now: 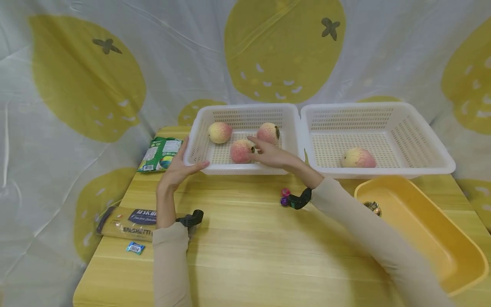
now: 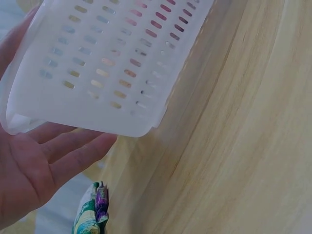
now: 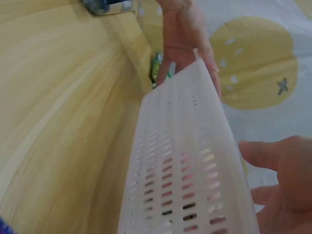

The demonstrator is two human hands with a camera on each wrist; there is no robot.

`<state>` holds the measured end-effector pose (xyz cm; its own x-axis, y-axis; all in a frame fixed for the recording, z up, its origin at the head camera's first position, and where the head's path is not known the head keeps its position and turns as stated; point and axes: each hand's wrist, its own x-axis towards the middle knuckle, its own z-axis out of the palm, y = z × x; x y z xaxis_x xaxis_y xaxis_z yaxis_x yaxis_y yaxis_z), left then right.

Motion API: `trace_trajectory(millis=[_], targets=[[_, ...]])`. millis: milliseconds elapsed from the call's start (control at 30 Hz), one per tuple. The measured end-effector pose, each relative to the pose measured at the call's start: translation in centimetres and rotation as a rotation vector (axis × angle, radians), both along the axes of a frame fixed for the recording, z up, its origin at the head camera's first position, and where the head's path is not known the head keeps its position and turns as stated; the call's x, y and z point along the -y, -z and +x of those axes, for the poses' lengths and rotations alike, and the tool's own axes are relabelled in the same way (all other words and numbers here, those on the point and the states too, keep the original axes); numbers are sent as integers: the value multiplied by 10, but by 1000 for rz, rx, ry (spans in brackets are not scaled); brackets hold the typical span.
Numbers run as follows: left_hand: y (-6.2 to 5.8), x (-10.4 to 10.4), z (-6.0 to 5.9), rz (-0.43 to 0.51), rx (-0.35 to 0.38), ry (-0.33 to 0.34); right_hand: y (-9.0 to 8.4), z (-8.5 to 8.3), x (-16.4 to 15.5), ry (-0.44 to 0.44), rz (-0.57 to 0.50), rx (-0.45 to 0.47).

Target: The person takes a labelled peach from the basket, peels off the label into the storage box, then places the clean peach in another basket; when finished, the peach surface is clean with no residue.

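Left hand [image 1: 178, 169] spread against white basket [image 1: 238, 169]

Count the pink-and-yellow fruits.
4. Left white basket: left fruit, front-middle fruit, right fruit. Right white basket: one fruit. The right sleeve may hide more.

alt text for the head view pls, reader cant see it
A person's right hand reaches over a white plastic basket holding three pink-and-yellow fruits, while the left hand touches its left end. To the right, another white basket holds one such fruit. A spaghetti packet lies left and an orange tub right on the wood-grain table.
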<state>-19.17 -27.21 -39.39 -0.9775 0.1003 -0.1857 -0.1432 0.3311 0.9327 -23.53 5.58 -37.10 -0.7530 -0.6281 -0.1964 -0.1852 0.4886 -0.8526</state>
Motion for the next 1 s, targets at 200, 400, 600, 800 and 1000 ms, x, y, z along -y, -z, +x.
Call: trace_trajectory(millis=[200,400,600,800,1000], targets=[[1,0,0,14,0,3,5,-8,15,32,35,-48],[2,-1,0,21,-2,-4,12,-18,27,44,18,-108],[1,-1,0,8,-5,-8,16,-27,41,95,55,-157],[2,-2,0,12,-5,-2,22,-33,45,159,-17,-168],[1,-1,0,13,-3,-7,23,-35,48,143,-25,-174]])
